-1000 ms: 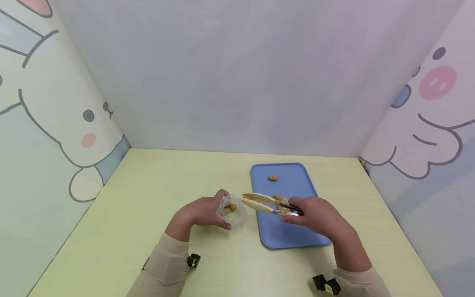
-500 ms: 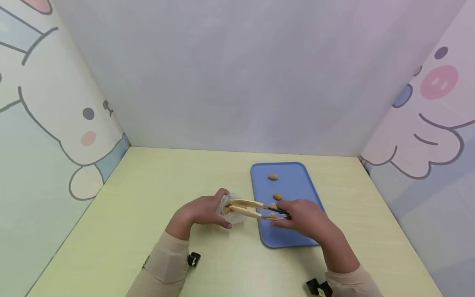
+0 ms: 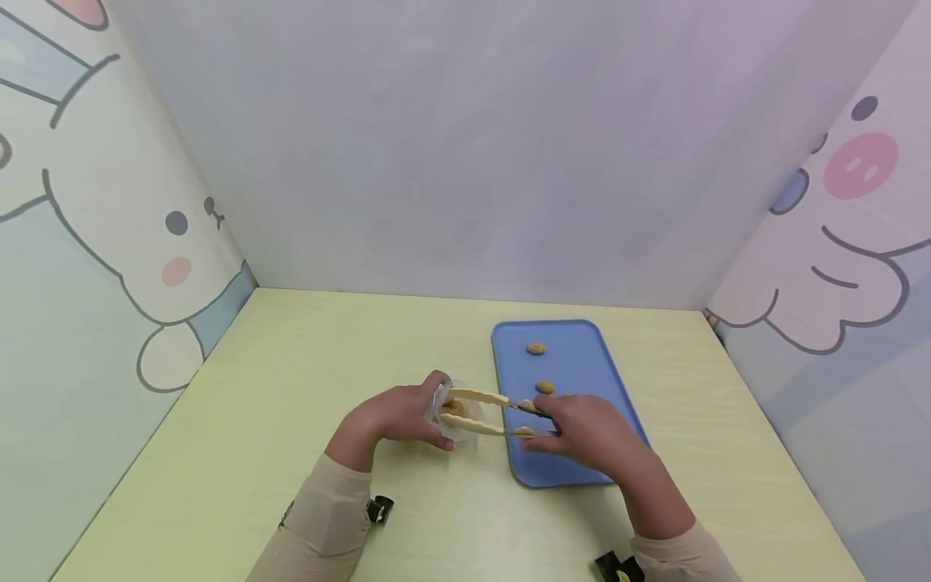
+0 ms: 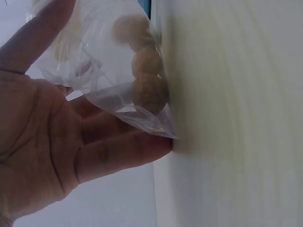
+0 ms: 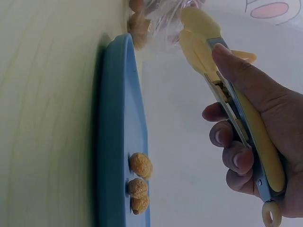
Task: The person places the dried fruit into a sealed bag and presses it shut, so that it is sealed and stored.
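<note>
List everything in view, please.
Table: one, pale yellow, centre
Tray: one, blue, on the table
Bag: one, clear, left of the tray
Lumps: at least three, brown, on the tray; more in the bag
Tongs: one, pale yellow and silver, at the bag's mouth
Walls: three, pale, back and sides
Cartoon animals: at least two, mostly white, side walls
Wrist pieces: two, black, near the wrists
Sleeves: two, beige, forearms
Left hand: one, bare, holding the bag
Right hand: one, bare, holding the tongs
</note>
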### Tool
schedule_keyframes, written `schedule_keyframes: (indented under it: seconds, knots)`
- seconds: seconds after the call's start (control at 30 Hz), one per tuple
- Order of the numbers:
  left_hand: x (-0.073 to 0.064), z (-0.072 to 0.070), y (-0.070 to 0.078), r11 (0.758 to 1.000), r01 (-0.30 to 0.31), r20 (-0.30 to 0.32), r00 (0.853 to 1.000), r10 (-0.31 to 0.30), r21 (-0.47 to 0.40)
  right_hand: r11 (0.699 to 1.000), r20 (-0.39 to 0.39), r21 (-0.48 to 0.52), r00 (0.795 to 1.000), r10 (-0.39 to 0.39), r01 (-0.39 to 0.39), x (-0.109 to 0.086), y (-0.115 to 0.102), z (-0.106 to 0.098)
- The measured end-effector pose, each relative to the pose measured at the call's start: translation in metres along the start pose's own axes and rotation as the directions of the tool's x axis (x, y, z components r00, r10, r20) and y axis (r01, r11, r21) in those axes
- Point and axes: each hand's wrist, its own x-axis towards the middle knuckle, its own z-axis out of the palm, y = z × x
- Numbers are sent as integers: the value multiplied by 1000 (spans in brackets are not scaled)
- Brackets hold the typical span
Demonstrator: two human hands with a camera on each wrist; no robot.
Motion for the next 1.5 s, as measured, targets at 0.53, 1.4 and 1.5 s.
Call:
schedule_keyframes:
  seconds: [0.53,1.4,1.5]
  knots:
    - [1,1,-2,1000,-5,-3,1000,5,5,965,64,148,975,211,-219,-17,31,-27]
    - [0,1,0,1000,-1,-8,1000,1,21,887,299,99,863,407,-452,-52,67,-57]
    - [0,0,0,1000,5,-9,1000,-4,29,880,310,99,855,416,-465,-56,70,-60]
